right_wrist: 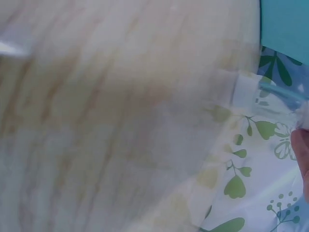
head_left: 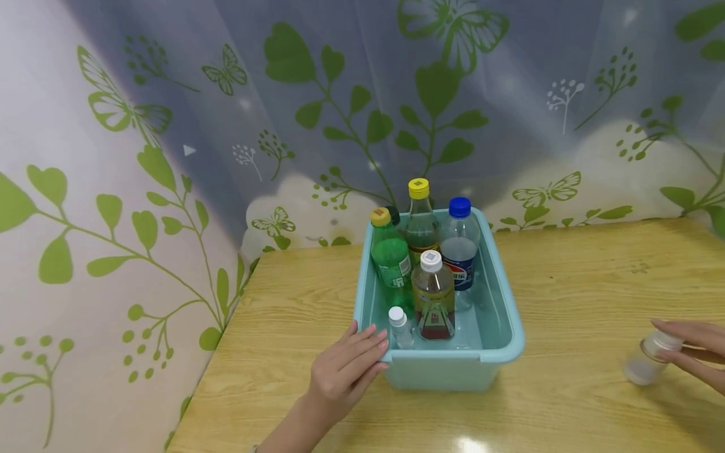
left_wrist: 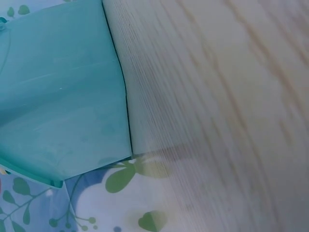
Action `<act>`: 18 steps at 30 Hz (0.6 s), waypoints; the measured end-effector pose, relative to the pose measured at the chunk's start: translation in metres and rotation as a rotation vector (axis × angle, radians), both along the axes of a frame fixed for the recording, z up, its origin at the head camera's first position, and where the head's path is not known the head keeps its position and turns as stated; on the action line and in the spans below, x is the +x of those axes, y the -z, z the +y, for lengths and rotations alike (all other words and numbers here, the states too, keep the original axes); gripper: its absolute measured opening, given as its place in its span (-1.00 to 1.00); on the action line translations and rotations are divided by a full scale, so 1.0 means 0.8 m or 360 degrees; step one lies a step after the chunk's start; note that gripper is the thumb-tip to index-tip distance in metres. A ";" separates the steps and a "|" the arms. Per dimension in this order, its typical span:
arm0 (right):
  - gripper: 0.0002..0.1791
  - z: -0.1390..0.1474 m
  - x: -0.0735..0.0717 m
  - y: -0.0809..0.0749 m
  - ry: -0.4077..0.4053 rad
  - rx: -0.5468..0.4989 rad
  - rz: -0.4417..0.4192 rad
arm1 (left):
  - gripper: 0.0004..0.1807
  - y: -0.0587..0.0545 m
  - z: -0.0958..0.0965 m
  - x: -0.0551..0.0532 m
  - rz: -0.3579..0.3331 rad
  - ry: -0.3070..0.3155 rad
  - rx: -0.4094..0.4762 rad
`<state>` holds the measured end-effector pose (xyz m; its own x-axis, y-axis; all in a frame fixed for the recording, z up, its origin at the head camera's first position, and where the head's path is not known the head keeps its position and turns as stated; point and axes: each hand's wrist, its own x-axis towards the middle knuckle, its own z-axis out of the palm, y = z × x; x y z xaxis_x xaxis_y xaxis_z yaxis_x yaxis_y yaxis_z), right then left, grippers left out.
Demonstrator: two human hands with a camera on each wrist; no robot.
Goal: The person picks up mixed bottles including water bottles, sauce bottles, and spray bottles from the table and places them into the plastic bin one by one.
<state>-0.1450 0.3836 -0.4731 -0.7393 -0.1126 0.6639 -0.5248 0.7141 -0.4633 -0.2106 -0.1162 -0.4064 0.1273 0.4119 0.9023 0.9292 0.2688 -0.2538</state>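
My left hand (head_left: 345,371) rests with its fingers extended on the front left corner of a light blue plastic bin (head_left: 512,343). At the right, my right hand (head_left: 699,352) pinches a small clear bottle (head_left: 640,370) by its white cap; the bottle tilts just at or above the table, contact unclear. In the right wrist view, that bottle (right_wrist: 277,99) and a fingertip (right_wrist: 300,150) show at the right edge. Inside the bin stand a green bottle (head_left: 391,261), a yellow-capped bottle (head_left: 421,226), a Pepsi bottle (head_left: 460,245), a white-capped drink bottle (head_left: 433,302) and a small clear bottle (head_left: 401,330).
A dark cap (head_left: 392,215) shows behind the green bottle, its body mostly hidden. The bin stands on a wood-grain table (head_left: 566,296). Leaf-and-butterfly patterned curtains (head_left: 351,94) hang behind the table and along its left side. In the left wrist view, the bin's side wall (left_wrist: 63,92) fills the left.
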 end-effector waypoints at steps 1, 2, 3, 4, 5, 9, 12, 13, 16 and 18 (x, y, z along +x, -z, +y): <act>-0.28 -0.002 0.000 -0.001 -0.0007 -0.0021 -0.0003 | -0.77 0.000 0.000 0.000 0.0000 0.0001 0.0001; -0.29 -0.003 0.000 -0.002 -0.0008 -0.0025 0.0000 | -0.77 -0.001 0.000 0.000 0.0000 0.0001 0.0004; -0.29 -0.005 0.000 -0.003 -0.0004 -0.0024 -0.0002 | -0.77 -0.001 0.000 0.001 -0.0001 0.0002 0.0005; -0.30 -0.006 0.000 -0.004 -0.0006 -0.0023 0.0006 | -0.77 -0.002 0.000 0.001 -0.0001 0.0002 0.0006; -0.31 -0.007 0.001 -0.005 -0.0005 -0.0020 0.0012 | -0.77 -0.002 0.001 0.001 -0.0001 0.0003 0.0007; -0.34 -0.010 0.003 -0.008 0.0011 0.0004 0.0021 | -0.77 -0.004 0.001 0.002 0.0002 0.0008 0.0005; -0.41 -0.012 0.002 -0.011 -0.0018 0.0019 0.0043 | -0.77 -0.005 0.002 0.001 0.0012 0.0010 0.0005; -0.42 -0.012 0.001 -0.013 -0.0033 0.0022 0.0050 | -0.77 -0.005 0.001 0.001 0.0014 0.0010 0.0004; -0.50 -0.012 -0.004 -0.020 -0.0056 0.0042 0.0078 | -0.77 -0.006 0.001 0.000 0.0025 0.0010 0.0002; -0.54 -0.013 -0.007 -0.026 -0.0081 0.0040 0.0111 | -0.77 -0.006 0.001 0.001 0.0026 0.0010 -0.0001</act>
<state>-0.1506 0.3733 -0.4522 -0.6842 -0.1661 0.7101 -0.5910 0.6968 -0.4065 -0.2101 -0.1153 -0.4012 0.1444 0.4114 0.9000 0.9267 0.2627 -0.2688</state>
